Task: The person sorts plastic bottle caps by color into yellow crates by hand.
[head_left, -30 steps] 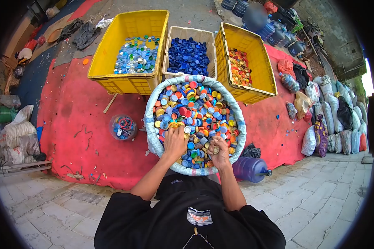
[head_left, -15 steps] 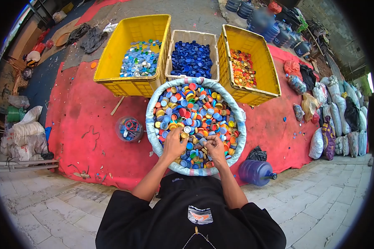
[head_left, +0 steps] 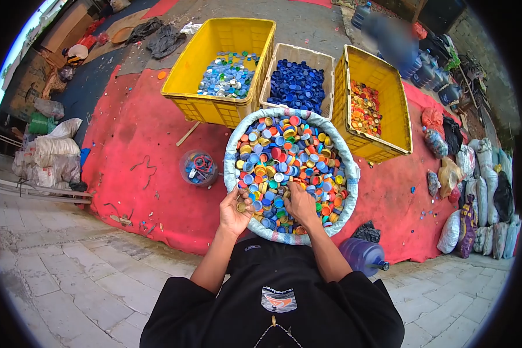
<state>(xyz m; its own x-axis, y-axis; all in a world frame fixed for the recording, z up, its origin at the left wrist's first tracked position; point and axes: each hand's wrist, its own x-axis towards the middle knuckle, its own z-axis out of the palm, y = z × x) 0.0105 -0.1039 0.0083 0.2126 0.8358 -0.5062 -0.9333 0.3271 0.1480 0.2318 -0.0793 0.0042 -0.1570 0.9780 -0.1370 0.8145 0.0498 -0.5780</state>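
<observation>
A round container (head_left: 231,156) with a pale fabric rim stands in front of me, heaped with bottle caps (head_left: 307,158) of many colours. Turned palm up over its near-left rim, my left hand (head_left: 235,217) has its fingers curled round an olive-yellow bottle cap (head_left: 241,206). My right hand (head_left: 303,207) reaches down among the caps near the front middle. Its fingers are bent together, and their tips are partly hidden, so what they pinch cannot be made out.
Behind the container are a yellow crate (head_left: 180,93) of light blue, white and green caps, a whitish crate (head_left: 268,95) of dark blue caps, and a yellow crate (head_left: 388,69) of orange-red caps. A small tub (head_left: 198,168) stands left; a large water bottle (head_left: 362,256) lies right.
My view has swung left, shifting the scene rightward. My left hand has drawn back from the caps to the rim and turned palm up with a cap. My right hand has turned down into the heap.
</observation>
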